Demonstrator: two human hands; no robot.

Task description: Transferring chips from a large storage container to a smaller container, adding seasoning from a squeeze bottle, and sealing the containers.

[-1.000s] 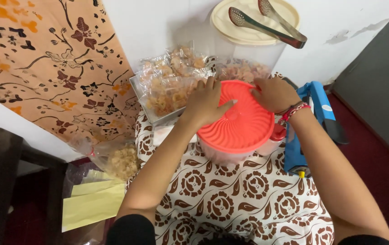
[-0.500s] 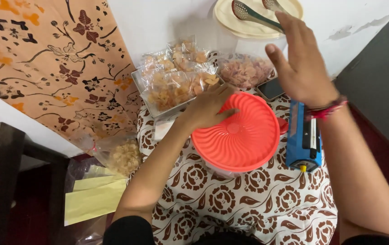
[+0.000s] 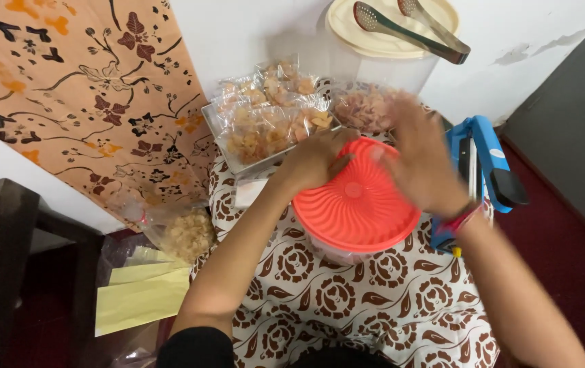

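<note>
White wall (image 3: 251, 34) backs a small counter (image 3: 374, 307) covered with a cloth of brown flower rings on white; to the left hangs an orange cloth with dark flowers (image 3: 81, 95), and dark red floor (image 3: 565, 252) shows at the right. On the counter stands a tub with a ribbed coral-red lid (image 3: 357, 204). The left hand (image 3: 316, 160) lies on the lid's far left edge, fingers curled over the rim, clenched lightly on it. The right hand (image 3: 422, 160) is blurred above the lid's right side, fingers spread and loose, holding nothing. Behind the lid a tray (image 3: 224, 153) carries clear bags of crackers (image 3: 265, 123), and another bag of pinkish snacks (image 3: 364, 109) sits beside it. Farther back a big container with a cream lid (image 3: 388, 34) bears metal tongs (image 3: 408, 27). A blue heat sealer (image 3: 480, 163) lies just right of the tub. On the floor at left are a bag of pale snacks (image 3: 183, 232) and yellow sheets (image 3: 142, 296). Half a second ago the right hand was raised up by the tongs; it has come down over the lid.
</note>
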